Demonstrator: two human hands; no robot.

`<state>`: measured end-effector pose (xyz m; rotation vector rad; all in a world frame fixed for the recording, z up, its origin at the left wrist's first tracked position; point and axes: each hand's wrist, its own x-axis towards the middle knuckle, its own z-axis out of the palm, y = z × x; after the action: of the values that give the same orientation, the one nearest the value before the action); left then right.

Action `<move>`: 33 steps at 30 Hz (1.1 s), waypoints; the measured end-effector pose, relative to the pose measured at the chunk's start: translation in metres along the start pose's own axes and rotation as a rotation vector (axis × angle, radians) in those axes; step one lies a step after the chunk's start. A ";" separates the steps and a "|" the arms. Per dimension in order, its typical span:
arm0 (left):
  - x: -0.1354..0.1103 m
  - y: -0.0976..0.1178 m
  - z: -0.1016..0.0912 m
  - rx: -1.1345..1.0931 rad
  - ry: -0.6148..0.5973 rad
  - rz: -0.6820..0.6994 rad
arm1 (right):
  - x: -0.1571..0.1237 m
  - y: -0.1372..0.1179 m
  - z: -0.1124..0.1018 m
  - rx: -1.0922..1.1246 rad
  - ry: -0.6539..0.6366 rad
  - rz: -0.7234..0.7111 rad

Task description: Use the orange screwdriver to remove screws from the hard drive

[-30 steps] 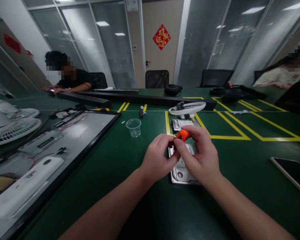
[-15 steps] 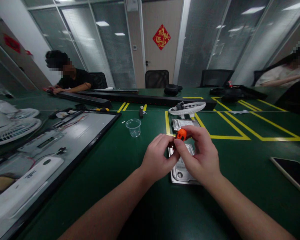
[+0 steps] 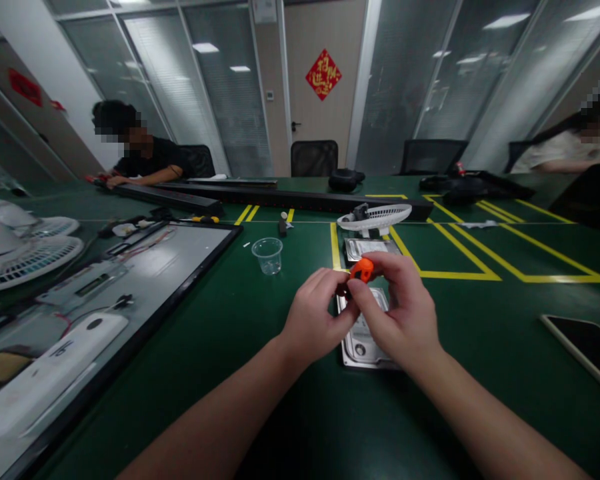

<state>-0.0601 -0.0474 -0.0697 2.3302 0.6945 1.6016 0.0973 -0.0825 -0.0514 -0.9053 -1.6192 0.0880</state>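
My left hand (image 3: 316,319) and my right hand (image 3: 399,312) meet above a silver hard drive (image 3: 361,347) that lies flat on the green table. Both hands pinch a small orange tool (image 3: 363,268), of which only the rounded orange end shows above my fingers. The fingers of both hands are curled closed around it. Whatever lies under the tool is hidden by my fingers.
A clear plastic cup (image 3: 268,255) stands left of my hands. A second drive (image 3: 367,248) and a white fan grille (image 3: 375,217) lie beyond. A large panel with parts (image 3: 100,287) fills the left, a tablet (image 3: 585,347) the right. Two people sit across the table.
The orange tool has turned slightly between my fingers. My hands stay in the same place over the drive.
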 end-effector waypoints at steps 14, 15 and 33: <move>-0.001 -0.001 0.000 -0.002 -0.023 -0.016 | -0.002 0.002 0.000 0.007 -0.003 0.019; -0.001 -0.001 0.000 -0.008 -0.034 -0.011 | -0.002 0.001 0.000 0.025 -0.020 0.028; 0.001 0.002 0.000 0.008 -0.034 0.009 | -0.003 -0.001 -0.002 0.048 -0.067 0.059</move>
<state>-0.0598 -0.0485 -0.0680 2.3641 0.6851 1.5625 0.0985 -0.0856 -0.0527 -0.9219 -1.6454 0.1990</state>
